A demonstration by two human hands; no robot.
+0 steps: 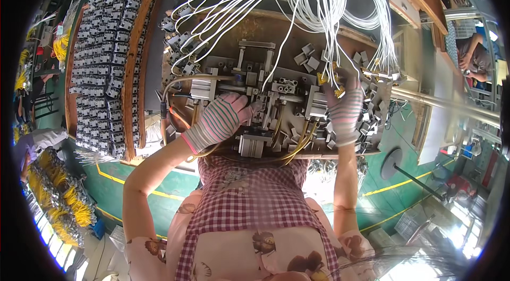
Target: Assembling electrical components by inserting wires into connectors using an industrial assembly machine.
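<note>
The head view is showing a purple-and-white checked apron (249,196) nearest, on the near side of the metal jig (287,87). The left hand (220,120), in a striped glove, is reaching in from the jig's left, its fingers bending and touching the jig's middle; whether they are pinching a part, I cannot tell. The right hand (344,113), gloved alike, is reaching to the jig's right, its fingers curling beside brass-coloured terminals (322,78); whether they are grasping one is unclear. Grey metal blocks (367,126) are lying scattered right of the jig. White wires (326,2) are looping beyond it, one trailing down to it. Well left of the jig, a wood strip (139,42) is edging rows of grey-and-black components (101,68). Far right of it, another person (478,60) is appearing.
</note>
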